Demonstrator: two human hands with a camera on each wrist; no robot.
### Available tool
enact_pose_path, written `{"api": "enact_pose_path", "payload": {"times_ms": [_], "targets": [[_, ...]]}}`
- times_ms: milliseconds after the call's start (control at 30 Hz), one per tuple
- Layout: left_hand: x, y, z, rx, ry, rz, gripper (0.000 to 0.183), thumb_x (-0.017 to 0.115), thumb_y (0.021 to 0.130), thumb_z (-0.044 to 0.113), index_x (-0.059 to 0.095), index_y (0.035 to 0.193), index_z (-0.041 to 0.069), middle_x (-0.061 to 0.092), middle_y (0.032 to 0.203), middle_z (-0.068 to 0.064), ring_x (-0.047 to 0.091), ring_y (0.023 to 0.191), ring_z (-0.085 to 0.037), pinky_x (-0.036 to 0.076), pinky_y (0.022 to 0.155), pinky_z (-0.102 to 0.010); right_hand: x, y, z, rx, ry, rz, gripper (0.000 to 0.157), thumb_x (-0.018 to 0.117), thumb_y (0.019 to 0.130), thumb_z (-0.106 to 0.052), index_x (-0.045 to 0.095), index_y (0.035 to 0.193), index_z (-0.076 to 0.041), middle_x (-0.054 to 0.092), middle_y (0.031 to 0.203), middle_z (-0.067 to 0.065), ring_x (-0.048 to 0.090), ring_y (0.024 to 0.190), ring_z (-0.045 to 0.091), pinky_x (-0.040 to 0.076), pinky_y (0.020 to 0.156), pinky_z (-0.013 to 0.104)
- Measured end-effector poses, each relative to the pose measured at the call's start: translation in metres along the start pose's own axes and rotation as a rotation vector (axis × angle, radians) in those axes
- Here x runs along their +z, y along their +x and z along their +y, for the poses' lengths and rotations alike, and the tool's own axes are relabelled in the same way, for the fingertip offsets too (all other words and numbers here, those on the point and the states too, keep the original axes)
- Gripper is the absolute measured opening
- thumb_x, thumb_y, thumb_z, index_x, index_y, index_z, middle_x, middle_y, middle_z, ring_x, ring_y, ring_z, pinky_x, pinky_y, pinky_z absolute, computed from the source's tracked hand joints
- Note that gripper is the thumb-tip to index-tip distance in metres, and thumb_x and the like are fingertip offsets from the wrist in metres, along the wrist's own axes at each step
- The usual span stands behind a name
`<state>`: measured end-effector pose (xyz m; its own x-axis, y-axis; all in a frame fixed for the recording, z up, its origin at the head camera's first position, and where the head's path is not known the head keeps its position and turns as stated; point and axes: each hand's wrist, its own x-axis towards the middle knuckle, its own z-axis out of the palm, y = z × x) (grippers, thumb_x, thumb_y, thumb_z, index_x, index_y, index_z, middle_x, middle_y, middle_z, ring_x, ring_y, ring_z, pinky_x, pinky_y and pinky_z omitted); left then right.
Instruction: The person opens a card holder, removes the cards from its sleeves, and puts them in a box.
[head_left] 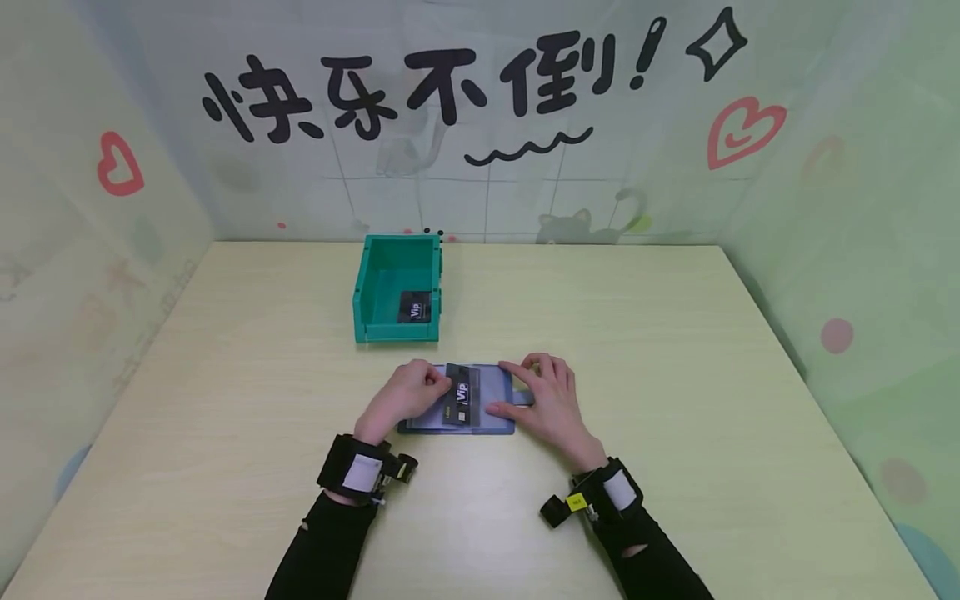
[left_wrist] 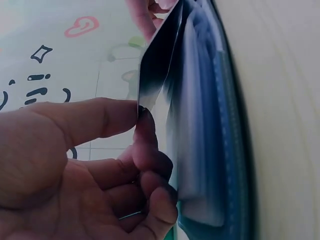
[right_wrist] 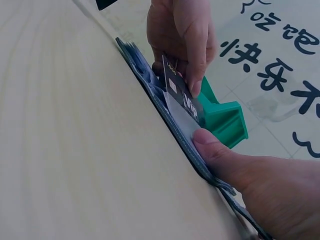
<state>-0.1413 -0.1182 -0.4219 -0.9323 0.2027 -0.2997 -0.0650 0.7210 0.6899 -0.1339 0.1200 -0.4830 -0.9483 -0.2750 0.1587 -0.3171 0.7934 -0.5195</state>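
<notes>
A black Vip card (head_left: 459, 395) lies over the pages of a blue card holder (head_left: 495, 385) on the table. My left hand (head_left: 410, 390) pinches the card's left edge between thumb and index finger. In the left wrist view the card (left_wrist: 159, 60) stands tilted up from the stacked clear pages (left_wrist: 197, 130). On the holder's right half is my right hand (head_left: 551, 402), thumb and index finger spread apart. Its thumb (right_wrist: 212, 145) presses on a clear page beside the card (right_wrist: 181, 95), and the index fingertip touches the holder's far edge.
Behind the holder stands a green bin (head_left: 397, 332), with another black Vip card (head_left: 415, 307) inside it. The holder's strap (head_left: 522, 398) sticks out to the right, under the right hand. A printed cloth wall (head_left: 480, 200) closes off the table's far side.
</notes>
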Motion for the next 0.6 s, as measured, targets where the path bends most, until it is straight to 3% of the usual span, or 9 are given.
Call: {"api": "enact_pose_path", "payload": {"times_ms": [233, 367, 600], "targets": [[-0.009, 0.0, -0.004, -0.002, -0.021, 0.095, 0.026, 0.058, 0.098, 0.014, 0.069, 0.112, -0.005, 0.07, 0.1, -0.017, 0.06, 0.084, -0.021, 0.048, 0.067, -0.028, -0.001, 0.0, -0.001, -0.006, 0.002, 0.002, 0.069, 0.08, 0.079, -0.053, 0.063, 0.138, -0.022, 0.046, 0.126, 0.012, 0.033, 0.124, 0.036, 0.021, 0.113, 0.058], [-0.019, -0.003, -0.005, -0.011, -0.068, 0.136, 0.029, 0.058, 0.098, 0.011, 0.065, 0.119, -0.007, 0.071, 0.114, -0.023, 0.066, 0.092, -0.026, 0.056, 0.076, -0.034, 0.0, 0.0, 0.0, -0.014, 0.007, 0.008, 0.068, 0.081, 0.079, -0.052, 0.063, 0.137, -0.021, 0.047, 0.126, 0.012, 0.034, 0.124, 0.036, 0.022, 0.112, 0.058], [-0.038, 0.001, -0.011, 0.065, -0.207, 0.306, 0.033, 0.059, 0.097, 0.009, 0.061, 0.125, -0.009, 0.072, 0.107, -0.028, 0.07, 0.09, -0.031, 0.052, 0.069, -0.025, 0.002, 0.0, 0.001, -0.027, 0.011, 0.014, 0.067, 0.08, 0.079, -0.052, 0.064, 0.136, -0.02, 0.047, 0.125, 0.012, 0.034, 0.124, 0.037, 0.022, 0.111, 0.058]]}}
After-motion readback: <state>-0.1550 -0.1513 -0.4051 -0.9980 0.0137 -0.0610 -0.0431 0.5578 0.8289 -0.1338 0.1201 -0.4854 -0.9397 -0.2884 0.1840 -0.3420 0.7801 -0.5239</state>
